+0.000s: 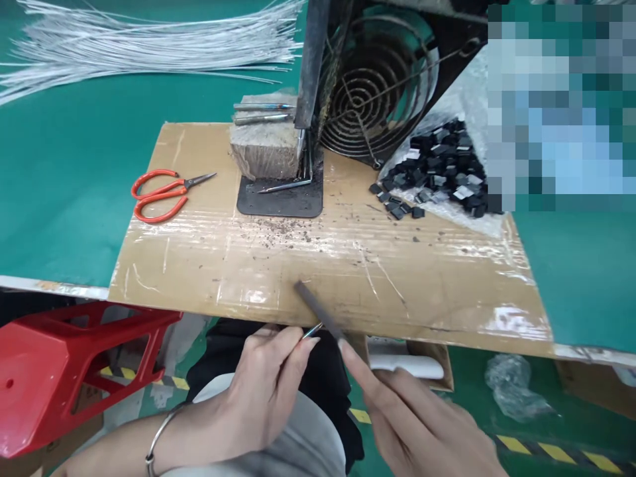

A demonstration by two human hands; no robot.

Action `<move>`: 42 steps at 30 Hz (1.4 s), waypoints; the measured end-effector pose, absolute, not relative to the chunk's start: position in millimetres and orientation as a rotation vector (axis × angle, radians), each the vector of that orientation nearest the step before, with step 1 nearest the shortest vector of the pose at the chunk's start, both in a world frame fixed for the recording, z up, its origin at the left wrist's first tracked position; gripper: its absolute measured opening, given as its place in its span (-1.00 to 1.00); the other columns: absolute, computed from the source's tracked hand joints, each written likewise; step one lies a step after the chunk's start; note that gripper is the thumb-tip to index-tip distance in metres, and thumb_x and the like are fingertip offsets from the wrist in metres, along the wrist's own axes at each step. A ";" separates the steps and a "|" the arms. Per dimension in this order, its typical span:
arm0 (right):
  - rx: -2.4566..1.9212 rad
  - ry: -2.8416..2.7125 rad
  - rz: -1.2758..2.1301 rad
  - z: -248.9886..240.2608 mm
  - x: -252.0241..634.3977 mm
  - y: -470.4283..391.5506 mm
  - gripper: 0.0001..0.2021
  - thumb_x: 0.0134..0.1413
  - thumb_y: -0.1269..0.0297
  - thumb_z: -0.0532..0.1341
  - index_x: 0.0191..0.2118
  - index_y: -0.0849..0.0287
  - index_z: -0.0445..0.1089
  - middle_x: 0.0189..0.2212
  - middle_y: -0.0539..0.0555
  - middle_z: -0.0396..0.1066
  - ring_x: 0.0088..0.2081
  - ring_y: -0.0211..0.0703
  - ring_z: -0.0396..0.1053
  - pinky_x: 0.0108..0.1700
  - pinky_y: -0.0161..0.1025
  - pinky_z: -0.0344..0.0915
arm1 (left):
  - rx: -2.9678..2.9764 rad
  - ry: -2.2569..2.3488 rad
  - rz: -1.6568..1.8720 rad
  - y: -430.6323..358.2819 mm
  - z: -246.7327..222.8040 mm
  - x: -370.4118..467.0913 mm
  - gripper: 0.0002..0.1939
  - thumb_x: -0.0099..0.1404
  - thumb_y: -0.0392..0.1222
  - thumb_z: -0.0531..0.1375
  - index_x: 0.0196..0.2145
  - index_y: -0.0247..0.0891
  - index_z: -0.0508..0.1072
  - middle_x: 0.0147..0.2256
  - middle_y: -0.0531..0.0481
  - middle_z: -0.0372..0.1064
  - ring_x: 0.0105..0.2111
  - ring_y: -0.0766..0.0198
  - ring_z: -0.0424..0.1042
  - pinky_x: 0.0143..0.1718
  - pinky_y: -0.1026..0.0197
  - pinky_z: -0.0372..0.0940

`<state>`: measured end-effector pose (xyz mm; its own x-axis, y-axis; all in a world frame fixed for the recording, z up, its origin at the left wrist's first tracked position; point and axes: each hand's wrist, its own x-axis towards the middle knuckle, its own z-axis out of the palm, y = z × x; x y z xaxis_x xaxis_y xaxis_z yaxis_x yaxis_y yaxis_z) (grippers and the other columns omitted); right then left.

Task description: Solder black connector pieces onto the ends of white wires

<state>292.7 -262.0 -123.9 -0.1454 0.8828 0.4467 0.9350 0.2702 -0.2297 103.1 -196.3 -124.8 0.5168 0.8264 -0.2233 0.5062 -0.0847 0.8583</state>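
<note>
At the near edge of the cardboard, my left hand point(271, 371) pinches a slim, shiny soldering iron tip point(312, 330) that points up to the right. My right hand point(417, 417) grips a flat dark file point(318, 307), the index finger stretched along it; its handle is hidden in the palm. The file lies against the end of the tip, slanting up to the left. Two similar metal rods point(263, 106) rest on a worn grey block point(268, 149), and another rod point(285, 187) lies on the black plate point(278, 205) below it.
Red-handled scissors point(159, 194) lie on the cardboard sheet point(209, 265). A bundle of white wires point(159, 40) lies at the back left. A fan with a wire guard point(377, 93) stands behind. Small black parts point(437, 165) are heaped on plastic at right. A red stool point(44, 377) stands below.
</note>
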 end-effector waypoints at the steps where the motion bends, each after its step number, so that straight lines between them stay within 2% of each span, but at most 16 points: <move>1: -1.603 -2.063 -0.139 -125.1 293.1 -260.0 -0.58 0.32 0.59 0.04 0.11 0.13 0.49 -0.57 -0.12 0.41 -0.57 -0.42 0.35 -0.42 -0.39 0.20 | 1.774 1.116 0.414 -196.2 -125.5 103.4 -0.69 0.55 -0.26 -0.04 -0.42 -0.19 0.19 -0.50 0.12 0.19 -0.47 0.31 0.16 -0.36 0.21 0.09; 3: -1.567 -2.084 -0.120 -126.3 295.4 -260.1 -0.64 0.30 0.61 0.05 0.01 0.20 0.52 -0.55 -0.09 0.42 -0.55 -0.41 0.36 -0.40 -0.37 0.20 | 1.797 1.104 0.427 -195.9 -126.3 103.8 -0.68 0.55 -0.27 -0.05 -0.42 -0.19 0.15 -0.50 0.13 0.16 -0.48 0.32 0.14 -0.34 0.21 0.08; 8: -1.541 -2.219 0.018 -125.4 301.4 -272.7 -0.63 0.30 0.58 0.06 0.07 0.25 0.51 -0.51 -0.05 0.46 -0.54 -0.40 0.38 -0.41 -0.36 0.22 | 1.777 1.100 0.383 -196.8 -126.9 101.8 -0.70 0.57 -0.22 -0.07 -0.38 -0.19 0.21 -0.44 0.09 0.21 -0.41 0.29 0.20 -0.28 0.21 0.12; 12: -1.601 -2.060 -0.096 -128.3 295.4 -263.4 -0.63 0.32 0.58 0.07 0.04 0.16 0.53 -0.53 -0.08 0.45 -0.51 -0.41 0.38 -0.34 -0.41 0.24 | 1.722 1.129 0.397 -198.1 -127.0 100.6 -0.65 0.57 -0.14 -0.07 -0.39 -0.19 0.28 -0.49 0.07 0.21 -0.47 0.27 0.18 -0.38 0.21 0.13; 15: -1.601 -2.091 -0.106 -127.2 296.8 -264.4 -0.64 0.34 0.57 0.06 0.04 0.18 0.52 -0.50 -0.06 0.47 -0.51 -0.40 0.38 -0.34 -0.41 0.24 | 1.711 1.159 0.405 -197.8 -125.4 101.0 -0.60 0.56 -0.11 -0.05 -0.46 -0.18 0.26 -0.55 0.09 0.17 -0.52 0.29 0.13 -0.44 0.22 0.09; 19: -1.577 -2.240 0.000 -122.8 304.0 -275.9 -0.58 0.29 0.59 0.07 0.17 0.25 0.46 -0.50 -0.06 0.47 -0.55 -0.39 0.36 -0.39 -0.38 0.24 | 1.807 1.130 0.434 -195.6 -125.0 102.1 -0.65 0.53 -0.22 -0.01 -0.47 -0.18 0.16 -0.52 0.11 0.16 -0.49 0.30 0.12 -0.40 0.22 0.07; 22: -1.586 -2.150 -0.049 -125.6 300.5 -270.6 -0.44 0.29 0.63 0.06 0.34 0.18 0.28 -0.53 -0.10 0.44 -0.53 -0.40 0.37 -0.38 -0.39 0.24 | 1.893 1.090 0.483 -194.3 -127.1 103.6 -0.67 0.51 -0.33 -0.01 -0.45 -0.18 0.06 -0.52 0.15 0.08 -0.50 0.32 0.05 -0.37 0.20 0.02; 25: -1.608 -2.067 -0.100 -131.0 296.9 -266.4 -0.43 0.34 0.60 0.04 0.39 0.12 0.19 -0.54 -0.11 0.41 -0.52 -0.41 0.37 -0.37 -0.40 0.21 | 1.890 1.091 0.490 -194.5 -128.8 104.5 -0.66 0.51 -0.34 -0.01 -0.44 -0.18 0.03 -0.52 0.16 0.04 -0.49 0.32 0.02 -0.37 0.19 0.00; 30: -1.547 -2.229 0.035 -129.6 304.4 -278.9 -0.55 0.34 0.55 0.02 0.22 0.20 0.41 -0.49 -0.06 0.47 -0.53 -0.38 0.37 -0.39 -0.37 0.22 | 1.791 1.070 0.430 -196.1 -129.3 102.6 -0.67 0.55 -0.29 -0.04 -0.43 -0.20 0.07 -0.49 0.15 0.06 -0.47 0.32 0.05 -0.36 0.19 -0.01; 34: -1.569 -2.105 -0.091 -127.0 300.3 -264.5 -0.63 0.31 0.60 0.04 0.02 0.19 0.52 -0.56 -0.09 0.40 -0.55 -0.37 0.34 -0.40 -0.34 0.18 | 1.735 1.072 0.433 -197.1 -129.1 101.7 -0.67 0.56 -0.25 -0.03 -0.42 -0.20 0.11 -0.47 0.14 0.10 -0.44 0.33 0.09 -0.32 0.21 0.04; 38: -1.586 -2.097 -0.115 -125.2 300.1 -261.0 -0.63 0.31 0.62 0.05 0.03 0.19 0.50 -0.54 -0.10 0.41 -0.53 -0.40 0.35 -0.42 -0.32 0.14 | 1.769 1.098 0.463 -196.9 -130.4 102.2 -0.65 0.54 -0.27 -0.01 -0.46 -0.20 0.07 -0.51 0.15 0.06 -0.48 0.34 0.06 -0.39 0.21 0.00; 42: -1.581 -2.208 0.015 -124.5 305.0 -276.0 -0.64 0.34 0.54 0.05 0.09 0.22 0.49 -0.51 -0.07 0.44 -0.54 -0.38 0.34 -0.37 -0.35 0.21 | 1.923 1.065 0.516 -194.9 -130.9 103.4 -0.64 0.49 -0.36 0.03 -0.45 -0.19 0.00 -0.53 0.17 0.01 -0.51 0.34 0.00 -0.41 0.19 -0.04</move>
